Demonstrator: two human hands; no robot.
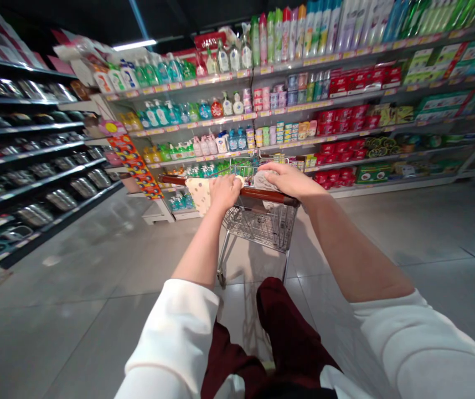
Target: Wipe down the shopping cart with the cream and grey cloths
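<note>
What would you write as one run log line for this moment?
left hand: grips red-brown cart handle | right hand: on grey cloth at handle | patterned cloth: hangs over handle | ahead: bottle shelves

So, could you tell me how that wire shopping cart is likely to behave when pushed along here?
The wire shopping cart will probably roll freely, since its caster sits on smooth floor tiles. Its open mesh looks light for its size, and the cloth items at its handle should add little weight.
</note>
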